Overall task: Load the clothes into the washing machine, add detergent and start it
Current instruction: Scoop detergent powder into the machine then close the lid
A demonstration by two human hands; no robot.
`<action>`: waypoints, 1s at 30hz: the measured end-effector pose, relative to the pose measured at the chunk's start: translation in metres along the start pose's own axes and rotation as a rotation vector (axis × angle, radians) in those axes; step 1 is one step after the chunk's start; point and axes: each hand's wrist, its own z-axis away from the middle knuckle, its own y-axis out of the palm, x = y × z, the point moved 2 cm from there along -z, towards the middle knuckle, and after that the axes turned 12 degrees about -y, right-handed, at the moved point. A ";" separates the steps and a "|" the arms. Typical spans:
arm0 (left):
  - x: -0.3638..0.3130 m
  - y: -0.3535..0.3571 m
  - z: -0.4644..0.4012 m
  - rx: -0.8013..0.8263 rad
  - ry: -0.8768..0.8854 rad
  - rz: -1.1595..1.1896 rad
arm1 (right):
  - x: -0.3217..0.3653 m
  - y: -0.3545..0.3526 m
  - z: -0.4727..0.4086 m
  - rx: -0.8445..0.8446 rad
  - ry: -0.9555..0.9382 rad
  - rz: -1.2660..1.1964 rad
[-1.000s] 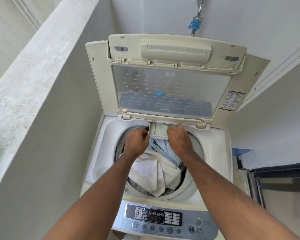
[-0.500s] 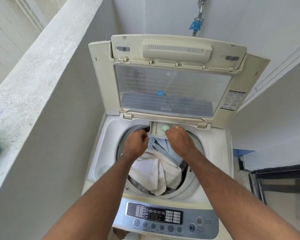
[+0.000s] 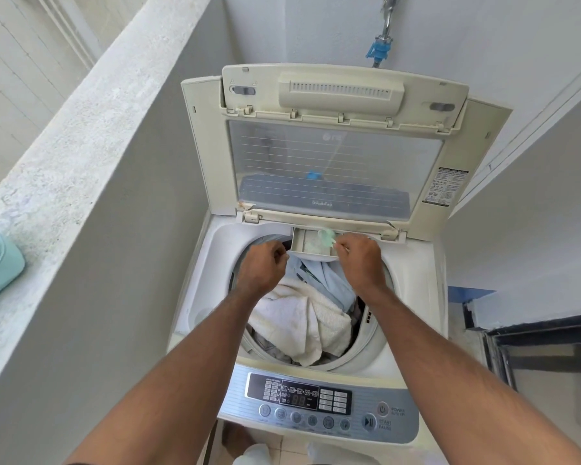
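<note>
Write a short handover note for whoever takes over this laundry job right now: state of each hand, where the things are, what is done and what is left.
Left hand: curled at the left front corner of the detergent drawer; its grip is hidden.
Right hand: pinches a pale green sachet over the drawer.
Clothes fill the drum; the lid stands open; the drawer is pulled out at the back rim.
Done: loading, it seems.
Left: finish the detergent, push the drawer in, shut the lid, press start on the control panel.
</note>
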 end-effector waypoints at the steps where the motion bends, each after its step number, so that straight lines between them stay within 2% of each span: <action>1: 0.000 -0.004 0.002 -0.008 0.001 0.006 | -0.002 -0.003 0.002 -0.054 0.127 -0.100; 3: 0.002 -0.015 0.008 -0.034 -0.011 0.033 | -0.006 -0.010 0.006 -0.142 0.311 -0.256; 6: 0.007 -0.034 0.020 -0.080 -0.049 0.088 | -0.002 -0.016 0.009 -0.152 0.487 -0.464; 10: 0.014 -0.073 0.037 -0.181 -0.058 0.136 | 0.027 -0.021 0.001 -0.047 0.551 -0.704; 12: 0.017 -0.097 0.048 -0.222 -0.060 0.149 | 0.056 -0.023 -0.009 0.035 0.494 -0.799; 16: 0.028 -0.150 0.075 -0.320 -0.065 0.157 | 0.130 -0.023 -0.028 0.176 0.277 -0.840; 21: 0.051 -0.226 0.111 -0.560 -0.045 0.242 | 0.224 -0.012 -0.046 0.316 0.063 -0.888; 27: 0.100 -0.301 0.170 -0.803 -0.022 0.445 | 0.331 0.004 -0.055 0.356 -0.133 -0.849; 30: 0.133 -0.325 0.200 -0.973 -0.022 0.370 | 0.379 0.014 -0.056 0.330 -0.249 -0.794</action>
